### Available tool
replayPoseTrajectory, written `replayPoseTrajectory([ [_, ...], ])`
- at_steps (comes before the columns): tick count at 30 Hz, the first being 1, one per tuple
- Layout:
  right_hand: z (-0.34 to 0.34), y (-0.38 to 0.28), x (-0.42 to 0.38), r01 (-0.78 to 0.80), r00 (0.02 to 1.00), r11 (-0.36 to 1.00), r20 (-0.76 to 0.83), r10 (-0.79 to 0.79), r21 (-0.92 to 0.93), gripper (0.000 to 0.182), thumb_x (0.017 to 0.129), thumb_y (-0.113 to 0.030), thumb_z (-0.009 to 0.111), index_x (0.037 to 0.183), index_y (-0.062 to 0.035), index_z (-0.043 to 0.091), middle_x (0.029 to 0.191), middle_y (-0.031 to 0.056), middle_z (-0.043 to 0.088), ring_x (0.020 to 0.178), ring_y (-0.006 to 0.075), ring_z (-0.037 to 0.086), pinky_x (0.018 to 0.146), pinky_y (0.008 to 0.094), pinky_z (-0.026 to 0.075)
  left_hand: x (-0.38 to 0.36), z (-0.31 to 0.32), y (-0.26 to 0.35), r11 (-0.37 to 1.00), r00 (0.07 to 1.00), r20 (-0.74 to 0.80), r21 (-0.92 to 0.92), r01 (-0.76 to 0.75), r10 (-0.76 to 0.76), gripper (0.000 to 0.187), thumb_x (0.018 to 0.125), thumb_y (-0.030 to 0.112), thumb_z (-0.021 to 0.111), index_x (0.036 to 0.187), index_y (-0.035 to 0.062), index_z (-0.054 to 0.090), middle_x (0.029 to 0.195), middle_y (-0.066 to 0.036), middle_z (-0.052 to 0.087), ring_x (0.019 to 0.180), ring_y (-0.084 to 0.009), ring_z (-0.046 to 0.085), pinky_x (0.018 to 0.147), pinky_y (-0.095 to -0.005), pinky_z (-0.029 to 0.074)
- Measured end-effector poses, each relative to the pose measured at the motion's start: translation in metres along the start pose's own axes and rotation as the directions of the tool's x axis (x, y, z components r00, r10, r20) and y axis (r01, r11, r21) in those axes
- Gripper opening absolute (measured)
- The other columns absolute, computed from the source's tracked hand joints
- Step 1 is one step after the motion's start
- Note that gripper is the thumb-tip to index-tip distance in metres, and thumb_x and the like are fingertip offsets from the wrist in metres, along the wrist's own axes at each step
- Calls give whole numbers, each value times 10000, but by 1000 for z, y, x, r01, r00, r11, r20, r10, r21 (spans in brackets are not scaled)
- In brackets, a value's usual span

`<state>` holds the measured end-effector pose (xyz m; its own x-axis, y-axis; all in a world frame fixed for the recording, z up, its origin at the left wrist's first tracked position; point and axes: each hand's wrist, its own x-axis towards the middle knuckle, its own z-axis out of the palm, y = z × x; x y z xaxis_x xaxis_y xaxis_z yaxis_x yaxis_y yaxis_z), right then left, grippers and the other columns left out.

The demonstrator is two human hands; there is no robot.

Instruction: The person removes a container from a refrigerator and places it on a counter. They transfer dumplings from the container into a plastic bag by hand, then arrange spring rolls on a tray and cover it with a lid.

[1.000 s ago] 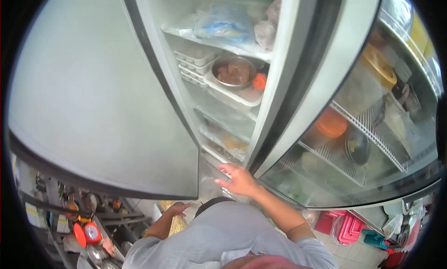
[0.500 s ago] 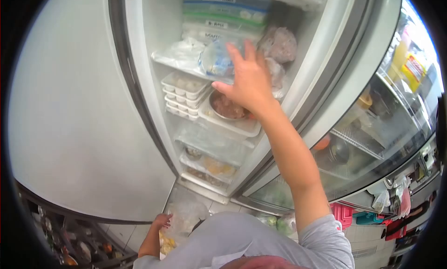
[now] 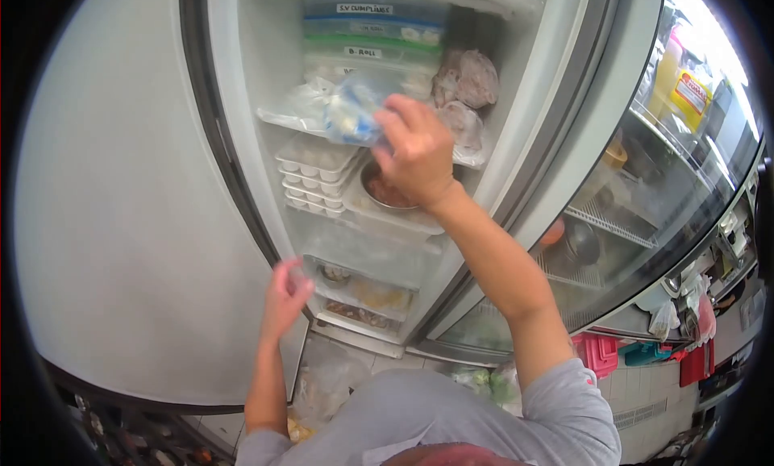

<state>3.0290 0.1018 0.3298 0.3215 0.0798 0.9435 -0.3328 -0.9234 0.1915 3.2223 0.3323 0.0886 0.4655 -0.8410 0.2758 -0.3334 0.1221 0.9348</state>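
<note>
My right hand (image 3: pixel 415 147) has its fingers closed on the edge of a clear plastic bag with blue markings (image 3: pixel 353 115), at the front of the upper freezer shelf. Behind it lie stacked zip bags, one labelled B-ROLL (image 3: pixel 367 53). Bags of pinkish frozen food (image 3: pixel 476 79) sit to the right. Below my right hand is a metal bowl of reddish-brown food (image 3: pixel 385 190). My left hand (image 3: pixel 289 287) is raised by the freezer's left edge, blurred, its fingers curled and apart with nothing visible in them.
White lidded trays (image 3: pixel 314 172) are stacked on the shelf below. An open door (image 3: pixel 113 200) stands at left, a glass-fronted fridge (image 3: pixel 613 224) at right. A plastic bag (image 3: pixel 326 377) lies on the floor near my legs, with green produce bags (image 3: pixel 504 385) to the right.
My right hand has closed from spread fingers onto the blue-marked bag. My left hand has risen from near the floor bag to the freezer's lower left.
</note>
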Motion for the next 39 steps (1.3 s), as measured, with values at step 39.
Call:
replayPoseTrajectory([
  [39, -149, -131, -346, -858, 252, 510, 814, 523, -62, 567, 826, -293, 835, 1269, -29, 601, 1319, 181, 606, 1130, 369, 649, 918, 400, 554, 83, 123, -179, 390, 639, 637, -506, 769, -432, 481, 825, 16, 756, 1281, 24, 605, 1149, -108, 708, 1064, -266, 694, 952, -444, 573],
])
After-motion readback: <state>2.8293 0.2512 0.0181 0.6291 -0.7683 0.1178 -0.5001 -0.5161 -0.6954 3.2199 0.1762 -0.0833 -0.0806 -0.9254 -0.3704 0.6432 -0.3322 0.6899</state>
